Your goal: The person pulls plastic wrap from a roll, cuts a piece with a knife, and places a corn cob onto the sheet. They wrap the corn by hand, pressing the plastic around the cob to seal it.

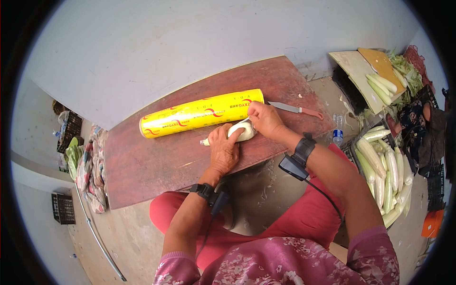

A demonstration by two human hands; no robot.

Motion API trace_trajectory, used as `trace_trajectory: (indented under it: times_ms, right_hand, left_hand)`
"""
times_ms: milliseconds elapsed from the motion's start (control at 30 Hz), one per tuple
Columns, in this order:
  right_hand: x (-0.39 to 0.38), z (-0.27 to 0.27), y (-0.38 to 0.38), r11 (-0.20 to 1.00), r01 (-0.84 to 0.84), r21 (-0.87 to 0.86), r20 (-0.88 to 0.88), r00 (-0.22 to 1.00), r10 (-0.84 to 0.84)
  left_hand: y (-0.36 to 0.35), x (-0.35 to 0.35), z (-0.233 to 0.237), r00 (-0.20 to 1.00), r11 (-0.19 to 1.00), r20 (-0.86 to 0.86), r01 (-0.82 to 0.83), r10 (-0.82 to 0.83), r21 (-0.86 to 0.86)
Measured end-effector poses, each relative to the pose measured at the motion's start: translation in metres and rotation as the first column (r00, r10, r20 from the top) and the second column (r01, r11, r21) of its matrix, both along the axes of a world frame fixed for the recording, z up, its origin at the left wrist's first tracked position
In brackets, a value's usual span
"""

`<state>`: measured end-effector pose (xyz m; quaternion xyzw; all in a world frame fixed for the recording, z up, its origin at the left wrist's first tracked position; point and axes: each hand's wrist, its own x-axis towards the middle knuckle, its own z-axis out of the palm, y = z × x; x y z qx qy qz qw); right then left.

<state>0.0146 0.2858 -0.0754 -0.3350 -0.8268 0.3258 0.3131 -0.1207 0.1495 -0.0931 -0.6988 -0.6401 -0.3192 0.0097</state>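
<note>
A pale ear of corn lies near the front edge of the red wooden table. My left hand is closed over it and presses it to the tabletop. At the corn's far right end, my right hand is closed in a pinch just above the ear. A thin whitish edge shows by those fingertips, too small to tell whether it is husk or film. Directly behind both hands lies a long yellow roll of cling film. To the right of my right hand is a knife with a reddish handle.
Several corn ears fill a crate on the right floor, with a water bottle beside it. More ears rest on boards farther back. Cloth bundles and a black crate are at left. A wall borders the table.
</note>
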Motion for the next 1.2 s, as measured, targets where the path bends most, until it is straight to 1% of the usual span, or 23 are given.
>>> trace_trajectory:
  times_ms: [67, 100, 167, 267, 367, 467, 567, 667, 767, 867, 967, 1033, 1067, 1133, 1167, 1200]
  right_hand:
    - [-0.002, 0.0, -0.007, 0.954, 0.034, 0.297, 0.056, 0.997, -0.053]
    - [-0.001, 0.005, -0.011, 0.953, 0.027, 0.303, 0.109, 0.992, -0.063]
    - [0.001, 0.015, -0.017, 0.949, 0.012, 0.314, 0.215, 0.973, -0.083]
    - [0.007, 0.006, -0.02, 0.917, -0.072, 0.392, 0.307, 0.95, -0.057]
    - [0.007, 0.001, -0.021, 0.906, -0.113, 0.409, 0.365, 0.93, -0.049]
    - [0.008, 0.004, -0.021, 0.913, -0.152, 0.378, 0.434, 0.9, -0.03]
    - [0.01, 0.001, -0.021, 0.915, -0.173, 0.364, 0.454, 0.891, -0.012]
    - [0.012, 0.005, -0.017, 0.946, -0.195, 0.259, 0.461, 0.886, 0.057]
    - [0.013, 0.005, -0.018, 0.982, -0.161, 0.102, 0.586, 0.807, 0.072]
    - [0.018, 0.025, -0.021, 0.987, -0.162, -0.002, 0.656, 0.744, 0.124]
    - [0.02, 0.071, -0.024, 0.995, -0.097, -0.023, 0.828, 0.556, 0.073]
    - [0.028, 0.064, -0.018, 0.993, -0.094, 0.076, 0.656, 0.754, 0.021]
    - [0.03, 0.06, -0.014, 0.989, -0.083, 0.125, 0.551, 0.835, 0.0]
    - [0.029, 0.05, -0.015, 0.967, -0.191, 0.167, 0.363, 0.924, 0.119]
    - [0.029, 0.044, -0.017, 0.951, -0.239, 0.195, 0.263, 0.947, 0.184]
    - [0.026, 0.039, -0.023, 0.938, -0.272, 0.214, 0.319, 0.927, 0.197]
  left_hand:
    - [0.001, -0.001, -0.002, 0.999, 1.0, 0.04, -0.004, 0.003, 0.026]
    - [0.001, -0.001, -0.003, 0.998, 0.999, 0.06, -0.006, 0.003, 0.039]
    - [0.001, -0.002, -0.004, 0.999, 0.999, 0.045, -0.009, 0.007, 0.036]
    - [0.001, 0.0, 0.001, 0.999, 1.0, 0.035, -0.014, 0.013, 0.019]
    - [0.003, 0.002, 0.009, 0.999, 0.999, 0.03, -0.024, 0.025, -0.026]
    - [0.007, 0.001, 0.009, 0.999, 0.996, 0.025, -0.038, 0.04, -0.075]
    - [0.012, 0.001, 0.014, 0.997, 0.986, -0.01, -0.08, 0.079, -0.148]
    - [0.018, 0.001, 0.017, 0.994, 0.973, -0.034, -0.107, 0.102, -0.206]
    - [0.021, 0.0, 0.019, 0.993, 0.96, -0.03, -0.12, 0.116, -0.253]
    - [0.023, 0.0, 0.02, 0.992, 0.956, -0.028, -0.124, 0.121, -0.266]
    - [0.022, -0.001, 0.017, 0.992, 0.961, -0.026, -0.128, 0.126, -0.246]
    - [0.023, 0.0, 0.018, 0.992, 0.962, -0.027, -0.13, 0.127, -0.24]
    - [0.022, 0.0, 0.019, 0.991, 0.96, -0.03, -0.131, 0.127, -0.247]
    - [0.022, 0.001, 0.019, 0.991, 0.958, -0.031, -0.134, 0.13, -0.252]
    - [0.021, 0.001, 0.019, 0.991, 0.959, -0.03, -0.134, 0.131, -0.251]
    - [0.021, 0.001, 0.019, 0.991, 0.959, -0.03, -0.134, 0.131, -0.248]
